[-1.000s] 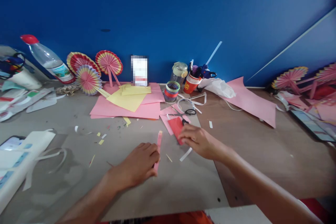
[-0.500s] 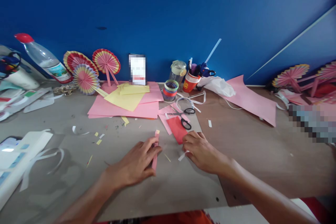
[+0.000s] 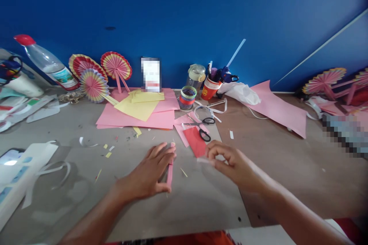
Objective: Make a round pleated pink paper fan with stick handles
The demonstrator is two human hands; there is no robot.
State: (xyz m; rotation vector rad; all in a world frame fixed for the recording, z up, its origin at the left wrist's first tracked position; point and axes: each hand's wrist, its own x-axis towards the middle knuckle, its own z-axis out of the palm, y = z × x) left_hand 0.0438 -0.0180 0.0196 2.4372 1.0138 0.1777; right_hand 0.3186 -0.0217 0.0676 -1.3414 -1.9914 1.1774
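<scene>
My left hand (image 3: 149, 172) lies on the table with its fingers laid along a narrow folded pink paper strip (image 3: 170, 170), pressing it against the surface between thumb and fingers. My right hand (image 3: 230, 160) hovers just right of it, fingers curled in a pinch on a small white paper strip (image 3: 204, 160). A red sheet of paper (image 3: 194, 141) lies right behind both hands, with black-handled scissors (image 3: 201, 129) on it.
Pink and yellow sheets (image 3: 138, 113) lie behind, with paper fans (image 3: 94, 80), a bottle (image 3: 48, 65), tape rolls (image 3: 186, 98) and a cup of tools (image 3: 211, 86) along the blue wall. A large pink sheet (image 3: 276, 107) is at right, white packaging (image 3: 23, 168) at left.
My right hand left the red paper, picked a white strip off the table and lifted it. My left hand flattened its fingers along the pink strip.
</scene>
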